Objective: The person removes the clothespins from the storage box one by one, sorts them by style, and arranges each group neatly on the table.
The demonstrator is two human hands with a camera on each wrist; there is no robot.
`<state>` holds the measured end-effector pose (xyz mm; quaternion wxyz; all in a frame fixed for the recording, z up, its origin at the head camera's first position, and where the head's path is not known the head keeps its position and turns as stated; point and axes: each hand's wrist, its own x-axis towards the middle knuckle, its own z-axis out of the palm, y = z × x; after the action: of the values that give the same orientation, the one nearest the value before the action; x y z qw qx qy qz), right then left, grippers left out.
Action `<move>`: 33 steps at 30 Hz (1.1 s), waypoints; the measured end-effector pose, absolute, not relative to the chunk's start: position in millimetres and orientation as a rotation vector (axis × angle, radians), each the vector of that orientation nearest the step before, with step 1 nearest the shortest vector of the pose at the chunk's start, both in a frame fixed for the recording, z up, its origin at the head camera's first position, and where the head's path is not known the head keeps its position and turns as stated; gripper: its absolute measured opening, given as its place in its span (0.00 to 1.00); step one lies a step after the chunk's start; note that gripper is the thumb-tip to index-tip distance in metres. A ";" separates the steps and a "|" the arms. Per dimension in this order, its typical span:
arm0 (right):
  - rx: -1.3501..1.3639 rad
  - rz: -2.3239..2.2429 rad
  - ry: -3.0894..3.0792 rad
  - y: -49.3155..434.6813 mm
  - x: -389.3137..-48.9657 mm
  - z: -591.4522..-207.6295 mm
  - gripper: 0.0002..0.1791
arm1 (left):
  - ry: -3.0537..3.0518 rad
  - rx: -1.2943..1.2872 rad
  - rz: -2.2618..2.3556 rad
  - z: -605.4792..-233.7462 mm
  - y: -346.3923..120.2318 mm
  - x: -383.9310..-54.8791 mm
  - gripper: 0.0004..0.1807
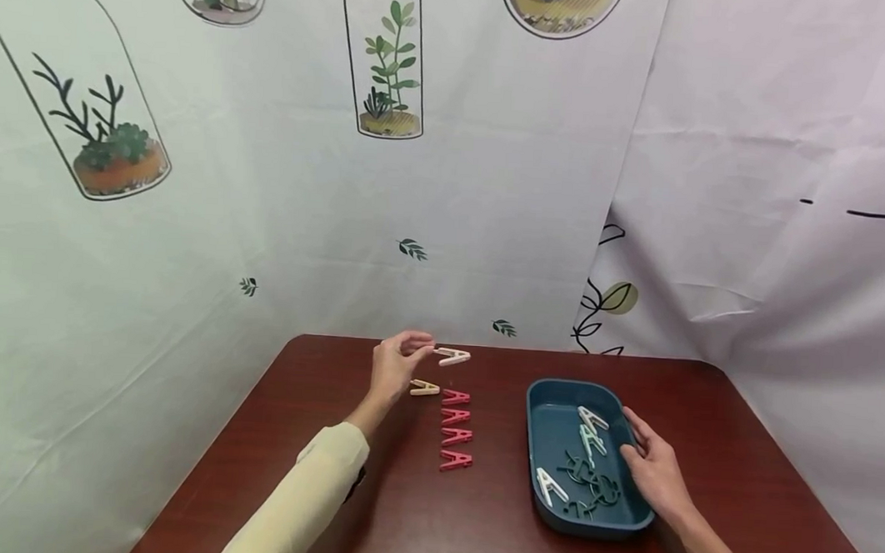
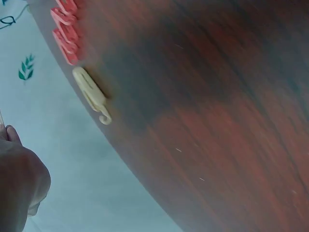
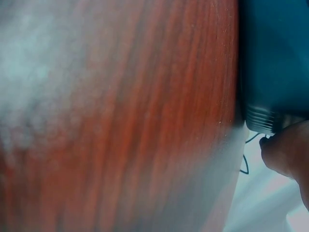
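Note:
My left hand (image 1: 399,364) pinches a whitish clothespin (image 1: 453,357) by one end, near the far edge of the table. Just below it lies a pale yellow clothespin (image 1: 425,387), which the left wrist view shows flat on the wood. Several red clothespins (image 1: 457,436) form a column running toward me. My right hand (image 1: 654,467) grips the right rim of a dark blue tray (image 1: 554,449), thumb over the edge. Inside the tray are white clothespins (image 1: 550,487), a light green clothespin (image 1: 591,441) and several dark green clip-like pieces (image 1: 602,488).
The reddish-brown table (image 1: 474,529) has rounded far corners. Right behind it hangs a white cloth backdrop (image 1: 453,227) printed with plants in jars, and more cloth stands close on both sides.

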<state>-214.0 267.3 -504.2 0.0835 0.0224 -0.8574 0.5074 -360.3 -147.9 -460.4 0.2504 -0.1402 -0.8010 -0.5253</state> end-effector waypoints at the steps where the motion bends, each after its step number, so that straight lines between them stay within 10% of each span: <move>1: 0.068 1.512 -2.557 267.2 -213.9 -504.3 0.34 | -2.193 -0.373 -1.431 -462.0 -151.6 -359.9 0.07; 33: 0.079 1.563 -2.504 267.1 -214.4 -505.6 0.34 | -2.408 -0.246 -1.394 -514.0 -189.7 -347.2 0.07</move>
<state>-214.4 267.1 -505.6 0.0944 0.0266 -0.8442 0.5270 -347.2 -189.7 -514.0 0.1732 -0.0866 -0.8490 -0.4916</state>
